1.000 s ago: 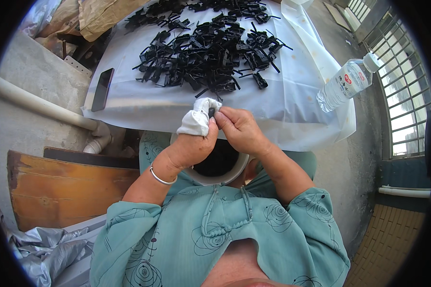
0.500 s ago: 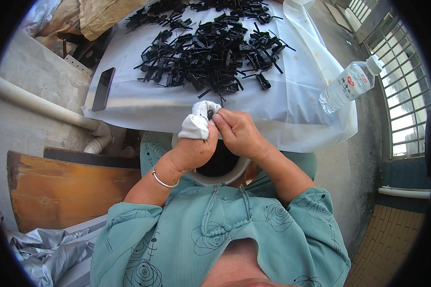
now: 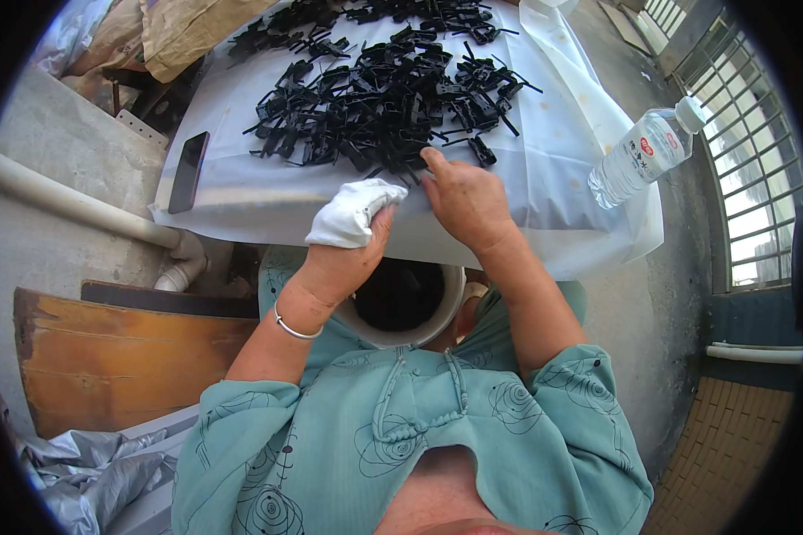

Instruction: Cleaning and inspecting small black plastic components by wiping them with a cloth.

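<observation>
White cloth point(image 3: 355, 214), like a glove or wrap, covers the fingers of my left hand point(image 3: 348, 254), which hangs at the table's near edge. Its bare thumb lies along the cloth; the covered fingers and anything in them are hidden. My right hand point(image 3: 469, 201) reaches over the tabletop, thumb and index finger apart, the index fingertip at the near edge of a heap of small black plastic parts point(image 3: 393, 98) with thin protruding arms. One black part point(image 3: 481, 152) lies just beyond that hand. Below both hands stands a white bucket point(image 3: 455, 299) with a dark inside.
White sheeting point(image 3: 553, 169) covers the table. A phone point(image 3: 189, 172) lies at its left edge, a clear water bottle point(image 3: 644, 153) at its right. On the left are a pale pipe point(image 3: 80, 201) and a brown board point(image 3: 134, 357). A barred window point(image 3: 754, 160) is at right.
My hands were together above the bucket with something dark between them. They have parted: the right moved forward to the black heap, the left slightly left. More of the bucket shows.
</observation>
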`<state>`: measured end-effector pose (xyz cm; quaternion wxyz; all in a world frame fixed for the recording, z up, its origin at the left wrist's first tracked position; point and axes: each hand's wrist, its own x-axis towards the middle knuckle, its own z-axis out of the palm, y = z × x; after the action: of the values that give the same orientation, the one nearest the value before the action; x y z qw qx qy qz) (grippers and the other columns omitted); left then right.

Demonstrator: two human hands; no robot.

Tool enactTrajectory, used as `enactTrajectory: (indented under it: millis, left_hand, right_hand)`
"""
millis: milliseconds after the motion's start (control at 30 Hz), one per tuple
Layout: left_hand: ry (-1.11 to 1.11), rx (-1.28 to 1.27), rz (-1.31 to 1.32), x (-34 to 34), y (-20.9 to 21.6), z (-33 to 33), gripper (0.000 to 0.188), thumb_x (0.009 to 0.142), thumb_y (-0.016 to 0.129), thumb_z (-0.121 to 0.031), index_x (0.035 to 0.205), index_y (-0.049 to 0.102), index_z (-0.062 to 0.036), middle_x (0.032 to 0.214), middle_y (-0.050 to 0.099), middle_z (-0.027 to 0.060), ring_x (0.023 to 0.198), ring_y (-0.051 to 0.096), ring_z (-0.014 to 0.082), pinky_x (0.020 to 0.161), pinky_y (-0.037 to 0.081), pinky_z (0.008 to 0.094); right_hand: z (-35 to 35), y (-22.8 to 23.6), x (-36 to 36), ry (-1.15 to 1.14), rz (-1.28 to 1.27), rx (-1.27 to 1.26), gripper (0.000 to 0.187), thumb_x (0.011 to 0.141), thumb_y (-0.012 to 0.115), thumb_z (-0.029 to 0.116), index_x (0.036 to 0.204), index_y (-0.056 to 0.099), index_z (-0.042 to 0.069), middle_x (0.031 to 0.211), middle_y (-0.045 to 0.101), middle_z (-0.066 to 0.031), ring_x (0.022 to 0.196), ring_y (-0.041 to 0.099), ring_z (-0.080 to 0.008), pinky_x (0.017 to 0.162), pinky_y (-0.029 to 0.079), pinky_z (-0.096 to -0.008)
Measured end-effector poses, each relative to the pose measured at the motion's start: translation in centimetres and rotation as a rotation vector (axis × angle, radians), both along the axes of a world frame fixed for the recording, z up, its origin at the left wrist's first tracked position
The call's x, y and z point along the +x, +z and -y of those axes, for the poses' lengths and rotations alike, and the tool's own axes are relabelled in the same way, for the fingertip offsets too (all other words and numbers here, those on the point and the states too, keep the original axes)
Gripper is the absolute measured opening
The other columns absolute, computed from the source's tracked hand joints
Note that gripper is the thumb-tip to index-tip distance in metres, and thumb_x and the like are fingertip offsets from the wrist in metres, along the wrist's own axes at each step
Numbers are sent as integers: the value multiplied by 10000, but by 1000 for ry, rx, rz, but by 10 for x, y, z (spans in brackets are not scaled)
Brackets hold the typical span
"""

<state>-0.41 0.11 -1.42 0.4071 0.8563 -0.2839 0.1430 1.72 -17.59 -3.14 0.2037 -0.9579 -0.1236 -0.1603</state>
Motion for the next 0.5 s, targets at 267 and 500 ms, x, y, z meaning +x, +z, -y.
enactTrajectory:
  millis: [267, 500]
  left_hand:
    - [-200, 50, 83, 25, 18, 13, 288, 780, 607, 9, 1065, 589, -30, 1008, 612, 136, 901, 596, 271, 776, 478, 311]
    - [-173, -156, -127, 27, -11, 10, 396, 802, 596, -99, 1163, 461, -7, 1008, 582, 159, 880, 590, 293, 792, 466, 333]
  right_hand:
    - [15, 4, -17, 199, 57, 75, 118, 806, 557, 79, 922, 547, 65, 760, 602, -125, 655, 594, -318, 567, 470, -408]
    - [9, 22, -29, 375, 110, 518, 330, 697, 667, -6, 1007, 566, 45, 722, 574, -85, 523, 526, -233, 476, 432, -317]
